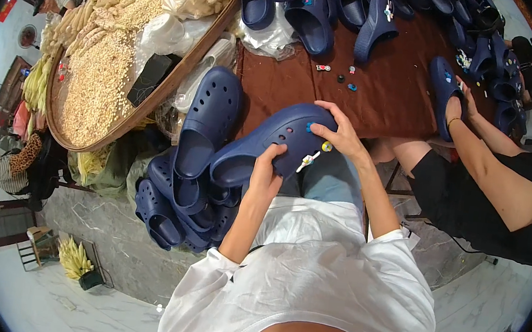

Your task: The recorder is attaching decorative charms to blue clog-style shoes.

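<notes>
Between my two hands is a navy foam clog [269, 134], held over my lap with its toe toward the upper right. My left hand [268, 166] grips it by the side, thumb on the upper. At the toe, my right hand [345, 135] has its thumb against a small blue charm [309, 128] and its fingers round the front. A yellow round charm [327, 146] and a white figure charm [308, 162] sit on the clog's side. Several loose charms, among them a red and white one [323, 67] and a blue one [352, 87], lie on the brown cloth [390, 95].
Another clog [210, 115] lies on a pile of navy clogs at my left. More clogs [310, 25] line the table's far side. A large round tray [62, 135] holds corn kernels and cobs. To the right, a co-worker's hands hold a clog [443, 94].
</notes>
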Demonstrator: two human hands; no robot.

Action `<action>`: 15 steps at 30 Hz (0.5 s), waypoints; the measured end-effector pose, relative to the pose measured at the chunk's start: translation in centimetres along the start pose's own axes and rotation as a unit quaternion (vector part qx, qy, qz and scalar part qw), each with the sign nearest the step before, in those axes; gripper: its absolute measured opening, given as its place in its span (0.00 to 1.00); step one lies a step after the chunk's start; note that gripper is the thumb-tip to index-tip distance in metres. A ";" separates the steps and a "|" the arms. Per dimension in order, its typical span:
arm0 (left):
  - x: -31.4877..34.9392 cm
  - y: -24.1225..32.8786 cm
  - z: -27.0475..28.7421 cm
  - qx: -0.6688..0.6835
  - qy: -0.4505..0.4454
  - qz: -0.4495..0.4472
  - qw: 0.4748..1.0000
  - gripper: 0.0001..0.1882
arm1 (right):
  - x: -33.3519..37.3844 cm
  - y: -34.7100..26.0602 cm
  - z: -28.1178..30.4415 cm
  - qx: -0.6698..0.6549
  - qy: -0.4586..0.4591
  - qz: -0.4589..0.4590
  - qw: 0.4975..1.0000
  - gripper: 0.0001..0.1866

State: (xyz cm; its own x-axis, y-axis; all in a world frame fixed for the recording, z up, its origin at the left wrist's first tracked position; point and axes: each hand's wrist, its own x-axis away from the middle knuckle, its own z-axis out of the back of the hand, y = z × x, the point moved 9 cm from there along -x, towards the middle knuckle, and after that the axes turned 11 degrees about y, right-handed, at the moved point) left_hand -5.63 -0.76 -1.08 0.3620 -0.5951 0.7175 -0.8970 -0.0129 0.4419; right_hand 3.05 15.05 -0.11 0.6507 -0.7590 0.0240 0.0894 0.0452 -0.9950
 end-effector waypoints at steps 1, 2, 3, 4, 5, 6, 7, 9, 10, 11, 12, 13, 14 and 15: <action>-0.7 -0.2 0.9 0.020 0.049 0.009 0.999 0.14 | -0.3 0.0 0.5 0.028 0.021 0.018 0.999 0.34; -1.3 -0.2 1.4 0.037 0.040 -0.020 0.998 0.16 | -0.5 0.0 1.0 0.055 0.042 0.036 0.997 0.34; -1.9 -0.3 1.9 0.038 0.042 -0.020 0.998 0.16 | -0.8 0.3 1.1 0.055 0.040 0.035 0.997 0.34; -2.1 -0.3 2.0 0.069 0.033 -0.020 0.997 0.15 | -0.9 0.2 1.3 0.086 0.054 0.045 0.994 0.33; -2.3 -0.2 2.2 0.101 0.025 -0.020 0.994 0.14 | -1.1 0.1 1.6 0.116 0.066 0.054 0.990 0.33; -2.6 -0.3 2.4 0.102 0.028 -0.020 0.994 0.14 | -1.3 0.4 1.6 0.115 0.064 0.052 0.990 0.33; -2.8 -0.3 2.7 0.093 0.034 -0.034 0.994 0.12 | -1.7 0.6 1.7 0.110 0.053 0.060 0.991 0.30; -3.5 -0.1 3.3 0.085 0.043 -0.048 0.994 0.11 | -3.0 1.2 2.5 0.126 0.077 0.092 0.985 0.21; -4.0 -0.3 3.5 0.084 0.044 -0.041 0.995 0.10 | -4.1 1.4 3.4 0.122 0.116 0.082 0.982 0.18; -4.2 -0.3 3.6 0.083 0.043 -0.034 0.995 0.08 | -5.3 1.7 4.2 0.118 0.154 0.073 0.978 0.16; -4.3 -0.4 3.8 0.084 0.047 -0.034 0.995 0.08 | -6.3 1.2 4.8 0.176 0.183 0.105 0.961 0.15; -4.3 -0.3 3.9 0.080 0.050 -0.041 0.995 0.08 | -7.4 1.0 5.2 0.233 0.210 0.137 0.939 0.14; -4.4 -0.3 3.9 0.074 0.051 -0.049 0.995 0.07 | -8.5 0.4 5.2 0.298 0.232 0.205 0.903 0.14; -4.3 -0.3 3.9 0.075 0.053 -0.049 0.995 0.07 | -9.7 1.0 5.3 0.296 0.230 0.204 0.904 0.14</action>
State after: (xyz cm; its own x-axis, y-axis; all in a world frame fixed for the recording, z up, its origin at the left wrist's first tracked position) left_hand -7.95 -1.31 -6.39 0.4679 -0.4966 0.7310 -0.8805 -0.1911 0.4338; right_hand 0.83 25.88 -0.80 0.3500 -0.7845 -0.5119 0.3901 0.6189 -0.6818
